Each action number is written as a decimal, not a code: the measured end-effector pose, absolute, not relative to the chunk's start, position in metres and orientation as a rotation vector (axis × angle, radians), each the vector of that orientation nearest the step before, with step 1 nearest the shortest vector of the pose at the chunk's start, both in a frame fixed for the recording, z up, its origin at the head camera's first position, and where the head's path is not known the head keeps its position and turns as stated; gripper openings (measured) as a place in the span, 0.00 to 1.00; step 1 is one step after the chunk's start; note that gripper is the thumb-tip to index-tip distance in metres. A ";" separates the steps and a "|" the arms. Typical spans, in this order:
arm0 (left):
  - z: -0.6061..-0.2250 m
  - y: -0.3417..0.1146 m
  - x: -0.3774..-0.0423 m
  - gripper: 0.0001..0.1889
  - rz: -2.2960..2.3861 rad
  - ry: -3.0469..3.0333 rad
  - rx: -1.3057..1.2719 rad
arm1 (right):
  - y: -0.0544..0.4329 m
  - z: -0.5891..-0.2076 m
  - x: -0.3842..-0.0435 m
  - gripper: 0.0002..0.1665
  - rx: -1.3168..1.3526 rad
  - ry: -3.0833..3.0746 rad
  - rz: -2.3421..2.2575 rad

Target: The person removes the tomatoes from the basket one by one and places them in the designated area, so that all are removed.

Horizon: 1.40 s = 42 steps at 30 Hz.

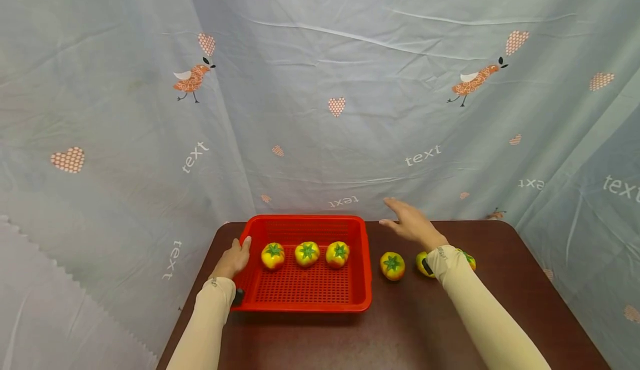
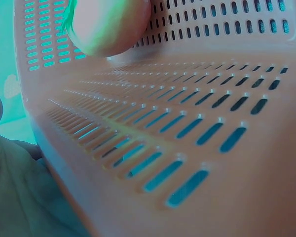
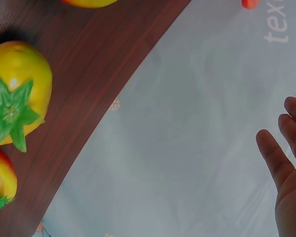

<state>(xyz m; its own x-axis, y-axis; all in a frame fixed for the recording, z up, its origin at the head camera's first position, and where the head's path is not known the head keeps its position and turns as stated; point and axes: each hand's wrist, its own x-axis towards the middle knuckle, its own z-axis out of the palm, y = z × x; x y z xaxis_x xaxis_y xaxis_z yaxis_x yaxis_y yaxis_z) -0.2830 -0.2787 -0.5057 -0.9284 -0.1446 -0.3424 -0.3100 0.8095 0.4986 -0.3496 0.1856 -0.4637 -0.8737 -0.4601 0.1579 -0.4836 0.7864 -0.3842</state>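
Note:
Three yellow-and-red tomatoes with green star-shaped tops, among them the middle tomato (image 1: 307,254), sit in a row in a red perforated plastic basket (image 1: 300,306). My left hand (image 1: 234,259) lies along the basket's left rim with its fingers extended; in the left wrist view it shows at the basket's outer side. Above the table's back part, right of the basket, my right hand (image 1: 412,225) is spread and holds nothing. Nearest below it is a loose tomato (image 1: 392,266). Another tomato (image 1: 424,263) and a third (image 1: 468,259) are partly hidden by my right forearm.
The dark brown table (image 1: 300,342) carries the basket and the loose tomatoes. A grey patterned curtain (image 1: 340,153) hangs close behind the table's back edge and along both sides.

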 end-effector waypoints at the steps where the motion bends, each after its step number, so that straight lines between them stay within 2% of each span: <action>1: -0.505 -0.279 -0.283 0.46 0.815 2.708 -0.349 | 0.184 -0.464 -0.350 0.40 0.774 -2.917 0.647; 16: -0.505 -0.278 -0.284 0.46 0.815 2.718 -0.343 | 0.151 -0.469 -0.347 0.41 0.835 -2.935 0.585; 42: -0.503 -0.278 -0.282 0.45 0.822 2.710 -0.348 | 0.100 -0.504 -0.338 0.39 0.937 -3.013 0.466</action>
